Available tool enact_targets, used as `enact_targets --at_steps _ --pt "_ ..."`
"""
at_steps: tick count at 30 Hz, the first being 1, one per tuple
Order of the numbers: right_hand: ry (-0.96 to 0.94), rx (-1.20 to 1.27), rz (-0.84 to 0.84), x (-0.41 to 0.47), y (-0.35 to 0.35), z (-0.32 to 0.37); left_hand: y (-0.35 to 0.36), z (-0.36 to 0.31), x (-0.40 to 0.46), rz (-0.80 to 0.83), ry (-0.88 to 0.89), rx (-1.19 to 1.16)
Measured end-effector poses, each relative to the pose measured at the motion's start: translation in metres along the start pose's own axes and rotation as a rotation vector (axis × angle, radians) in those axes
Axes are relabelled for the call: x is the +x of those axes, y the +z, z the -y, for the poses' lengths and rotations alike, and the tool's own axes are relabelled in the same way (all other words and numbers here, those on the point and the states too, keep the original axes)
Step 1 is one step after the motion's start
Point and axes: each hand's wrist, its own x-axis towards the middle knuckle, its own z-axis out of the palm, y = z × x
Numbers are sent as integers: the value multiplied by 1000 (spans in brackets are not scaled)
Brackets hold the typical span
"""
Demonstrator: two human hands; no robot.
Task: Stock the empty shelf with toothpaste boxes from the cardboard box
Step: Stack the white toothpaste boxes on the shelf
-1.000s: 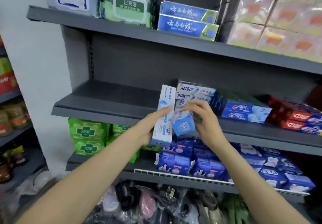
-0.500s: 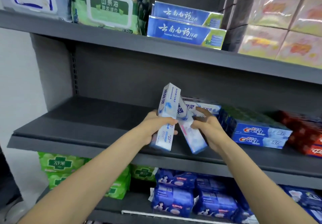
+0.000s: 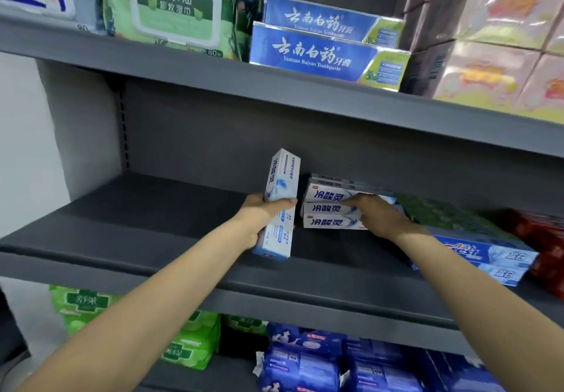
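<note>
Toothpaste boxes being stocked on a grey shelf [image 3: 158,224], seen from the head camera.

One toothpaste box [image 3: 279,202] is gripped upright in the left hand [image 3: 264,219], long axis near vertical, just left of a stack of boxes [image 3: 331,208] laid lengthwise. The stack's front is touched by the right hand [image 3: 377,216] with fingers extended. The cardboard box is not seen.
</note>
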Motion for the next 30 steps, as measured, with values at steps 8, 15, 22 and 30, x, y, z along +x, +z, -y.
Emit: enact_targets --at_steps 8,15,22,30 --pt "42 -245 -166 2 45 2 3 2 18 20 -26 64" --pt "141 443 -236 14 17 18 6 -2 24 130 -42 205" --pt "76 1469 -201 -14 2 30 10 -16 34 161 386 1044" --pt "292 1660 -142 -28 11 18 1 -10 34 -167 704 1588"
